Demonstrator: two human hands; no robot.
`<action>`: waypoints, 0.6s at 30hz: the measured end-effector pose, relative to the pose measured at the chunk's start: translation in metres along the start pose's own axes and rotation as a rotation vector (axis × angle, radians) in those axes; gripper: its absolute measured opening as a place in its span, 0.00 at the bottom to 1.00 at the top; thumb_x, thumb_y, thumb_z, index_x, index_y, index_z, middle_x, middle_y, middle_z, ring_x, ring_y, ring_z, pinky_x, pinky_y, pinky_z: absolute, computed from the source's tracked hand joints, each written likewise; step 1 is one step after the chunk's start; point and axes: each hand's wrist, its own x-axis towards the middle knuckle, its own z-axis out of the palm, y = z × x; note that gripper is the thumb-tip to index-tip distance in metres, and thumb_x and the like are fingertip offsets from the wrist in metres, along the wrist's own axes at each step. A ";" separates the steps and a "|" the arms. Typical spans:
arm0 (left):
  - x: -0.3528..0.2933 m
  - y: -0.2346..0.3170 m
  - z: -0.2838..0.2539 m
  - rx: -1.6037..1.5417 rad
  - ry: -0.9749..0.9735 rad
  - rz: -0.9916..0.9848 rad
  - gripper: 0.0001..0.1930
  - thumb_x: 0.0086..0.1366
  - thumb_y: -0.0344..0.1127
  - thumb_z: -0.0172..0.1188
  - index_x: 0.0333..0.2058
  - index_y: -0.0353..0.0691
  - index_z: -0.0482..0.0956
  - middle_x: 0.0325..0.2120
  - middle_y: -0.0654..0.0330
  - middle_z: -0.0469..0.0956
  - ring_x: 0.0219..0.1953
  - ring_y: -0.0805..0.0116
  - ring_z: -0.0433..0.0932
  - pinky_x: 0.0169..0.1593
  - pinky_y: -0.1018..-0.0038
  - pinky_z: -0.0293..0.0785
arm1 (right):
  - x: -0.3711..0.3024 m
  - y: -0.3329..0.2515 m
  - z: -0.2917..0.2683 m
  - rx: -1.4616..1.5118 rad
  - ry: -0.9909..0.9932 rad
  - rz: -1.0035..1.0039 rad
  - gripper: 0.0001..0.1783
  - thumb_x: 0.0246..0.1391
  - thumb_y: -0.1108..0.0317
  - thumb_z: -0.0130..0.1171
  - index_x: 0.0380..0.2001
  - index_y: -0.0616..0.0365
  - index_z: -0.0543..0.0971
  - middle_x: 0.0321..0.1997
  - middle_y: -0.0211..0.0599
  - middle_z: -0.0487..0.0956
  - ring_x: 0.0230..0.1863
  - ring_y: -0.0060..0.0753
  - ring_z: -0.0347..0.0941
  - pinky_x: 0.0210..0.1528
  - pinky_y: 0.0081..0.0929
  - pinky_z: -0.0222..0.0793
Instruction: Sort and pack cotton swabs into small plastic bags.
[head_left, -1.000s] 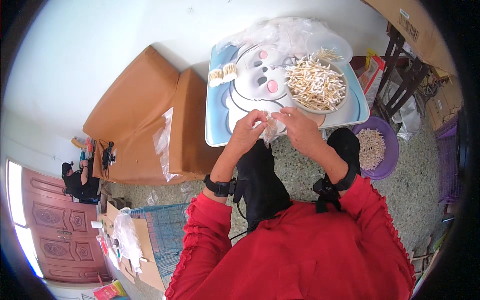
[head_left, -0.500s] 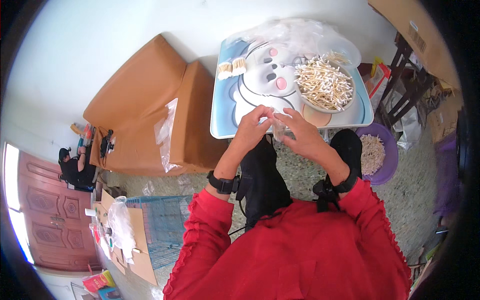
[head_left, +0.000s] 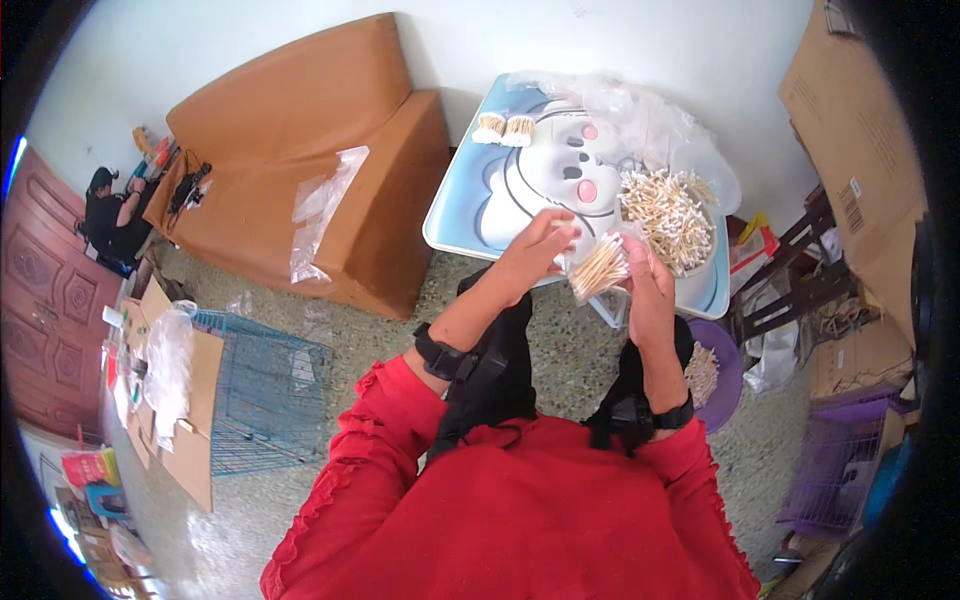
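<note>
A small clear plastic bag of cotton swabs (head_left: 600,268) is held just off the front edge of the table, its swabs fanned and tilted. My right hand (head_left: 650,285) grips the bag's right side, thumb and fingers closed on it. From the left, my left hand (head_left: 532,258) has curled fingers closed at the bag's other edge; its fingertips partly hide the film. Behind my right hand, a round bowl heaped with loose cotton swabs (head_left: 668,220) stands on the table (head_left: 470,215), which has a cartoon face. Two swab bundles (head_left: 504,130) lie at its far left.
Crumpled clear plastic (head_left: 640,115) covers the table's back edge. A purple basin (head_left: 728,380) with more swabs sits on the floor by my right leg. Left are a brown sofa (head_left: 300,190) and a blue wire cage (head_left: 265,395); another person (head_left: 112,215) sits beyond. Cardboard (head_left: 850,150) stands right.
My hands have moved apart and slightly right. The swabs in the bag now show plainly, held by my right hand. The whole view has shifted and turned.
</note>
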 end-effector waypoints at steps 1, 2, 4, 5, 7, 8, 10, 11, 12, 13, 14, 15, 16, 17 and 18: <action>-0.003 -0.009 0.001 -0.011 0.006 0.014 0.22 0.65 0.50 0.45 0.52 0.43 0.61 0.45 0.58 0.71 0.46 0.64 0.71 0.47 0.69 0.67 | -0.002 -0.002 0.000 0.044 0.030 -0.039 0.22 0.61 0.60 0.41 0.48 0.68 0.70 0.44 0.35 0.74 0.39 0.19 0.70 0.41 0.18 0.67; -0.007 -0.013 0.002 -0.244 -0.081 -0.111 0.23 0.64 0.52 0.45 0.52 0.44 0.61 0.45 0.57 0.71 0.45 0.63 0.71 0.45 0.68 0.69 | -0.005 -0.010 0.003 0.057 0.008 -0.050 0.22 0.62 0.60 0.40 0.49 0.68 0.69 0.45 0.36 0.73 0.42 0.21 0.70 0.44 0.19 0.66; -0.011 -0.021 0.008 -0.609 -0.260 -0.237 0.24 0.64 0.54 0.45 0.51 0.46 0.61 0.44 0.54 0.71 0.42 0.60 0.75 0.39 0.68 0.75 | -0.007 -0.010 0.008 0.030 0.017 -0.098 0.22 0.61 0.61 0.40 0.49 0.68 0.69 0.46 0.37 0.73 0.44 0.23 0.69 0.46 0.20 0.65; -0.011 -0.022 0.011 -0.612 -0.263 -0.229 0.24 0.64 0.54 0.45 0.51 0.46 0.61 0.44 0.54 0.71 0.42 0.60 0.75 0.39 0.68 0.75 | -0.008 -0.010 0.008 0.012 0.040 -0.139 0.22 0.61 0.61 0.40 0.49 0.69 0.69 0.47 0.38 0.72 0.46 0.24 0.68 0.48 0.21 0.63; -0.009 -0.025 0.017 -0.776 -0.314 -0.189 0.22 0.64 0.53 0.43 0.51 0.45 0.62 0.43 0.53 0.72 0.39 0.60 0.77 0.38 0.71 0.77 | -0.010 -0.011 0.004 -0.056 0.006 -0.159 0.21 0.61 0.62 0.40 0.49 0.69 0.69 0.49 0.40 0.71 0.50 0.27 0.65 0.53 0.23 0.59; -0.009 -0.021 0.019 -0.823 -0.296 -0.168 0.20 0.65 0.50 0.44 0.49 0.43 0.63 0.41 0.54 0.73 0.37 0.61 0.77 0.35 0.73 0.79 | -0.010 -0.013 0.006 -0.097 0.000 -0.190 0.20 0.60 0.64 0.42 0.49 0.68 0.69 0.50 0.40 0.71 0.51 0.28 0.65 0.54 0.23 0.58; -0.012 -0.015 0.021 -0.823 -0.258 -0.147 0.20 0.65 0.49 0.46 0.48 0.42 0.63 0.41 0.55 0.73 0.37 0.61 0.78 0.34 0.74 0.79 | -0.012 -0.019 0.008 -0.137 -0.006 -0.224 0.19 0.59 0.65 0.44 0.49 0.68 0.69 0.50 0.39 0.71 0.51 0.28 0.65 0.55 0.24 0.57; -0.012 -0.012 0.022 -0.823 -0.223 -0.130 0.19 0.64 0.47 0.47 0.48 0.41 0.64 0.40 0.55 0.73 0.36 0.61 0.78 0.34 0.74 0.79 | -0.014 -0.021 0.009 -0.174 -0.015 -0.262 0.19 0.57 0.67 0.46 0.49 0.67 0.69 0.51 0.40 0.70 0.52 0.29 0.65 0.55 0.25 0.57; -0.013 -0.011 0.021 -0.821 -0.227 -0.130 0.19 0.64 0.47 0.47 0.48 0.41 0.64 0.40 0.55 0.73 0.36 0.61 0.78 0.34 0.74 0.79 | -0.015 -0.023 0.009 -0.211 -0.024 -0.298 0.18 0.55 0.69 0.48 0.48 0.67 0.69 0.51 0.40 0.70 0.52 0.30 0.65 0.55 0.26 0.57; -0.013 -0.009 0.020 -0.812 -0.220 -0.133 0.18 0.64 0.46 0.48 0.47 0.41 0.64 0.39 0.56 0.73 0.36 0.62 0.77 0.34 0.74 0.79 | -0.014 -0.023 0.009 -0.211 -0.020 -0.300 0.18 0.55 0.69 0.48 0.48 0.67 0.69 0.51 0.40 0.70 0.52 0.30 0.65 0.55 0.26 0.57; -0.014 -0.009 0.020 -0.804 -0.210 -0.139 0.16 0.64 0.44 0.49 0.46 0.41 0.65 0.39 0.56 0.73 0.36 0.62 0.77 0.34 0.74 0.78 | -0.013 -0.021 0.008 -0.242 -0.023 -0.346 0.18 0.54 0.71 0.49 0.47 0.66 0.70 0.51 0.41 0.69 0.52 0.32 0.65 0.55 0.27 0.58; -0.015 -0.009 0.021 -0.804 -0.211 -0.142 0.16 0.64 0.44 0.49 0.46 0.41 0.65 0.39 0.56 0.73 0.36 0.62 0.77 0.34 0.74 0.78 | -0.013 -0.020 0.008 -0.273 -0.027 -0.391 0.17 0.52 0.73 0.51 0.46 0.66 0.71 0.51 0.42 0.69 0.52 0.33 0.65 0.55 0.28 0.58; -0.016 -0.010 0.021 -0.813 -0.182 -0.134 0.14 0.64 0.42 0.49 0.45 0.41 0.65 0.39 0.57 0.73 0.37 0.63 0.77 0.35 0.74 0.78 | -0.014 -0.018 0.007 -0.273 -0.025 -0.389 0.17 0.52 0.73 0.51 0.46 0.66 0.71 0.51 0.42 0.69 0.52 0.33 0.65 0.55 0.28 0.58; -0.017 -0.010 0.021 -0.821 -0.154 -0.124 0.13 0.64 0.40 0.49 0.44 0.41 0.66 0.39 0.57 0.72 0.38 0.64 0.76 0.37 0.74 0.78 | -0.013 -0.017 0.006 -0.304 -0.026 -0.403 0.17 0.51 0.73 0.51 0.45 0.65 0.72 0.51 0.43 0.69 0.53 0.35 0.65 0.55 0.29 0.59; -0.017 -0.009 0.021 -0.821 -0.153 -0.125 0.13 0.64 0.40 0.49 0.44 0.41 0.66 0.39 0.57 0.72 0.38 0.64 0.76 0.37 0.74 0.78 | -0.013 -0.015 0.006 -0.335 -0.028 -0.418 0.16 0.50 0.73 0.51 0.44 0.64 0.73 0.51 0.44 0.69 0.53 0.36 0.65 0.55 0.29 0.59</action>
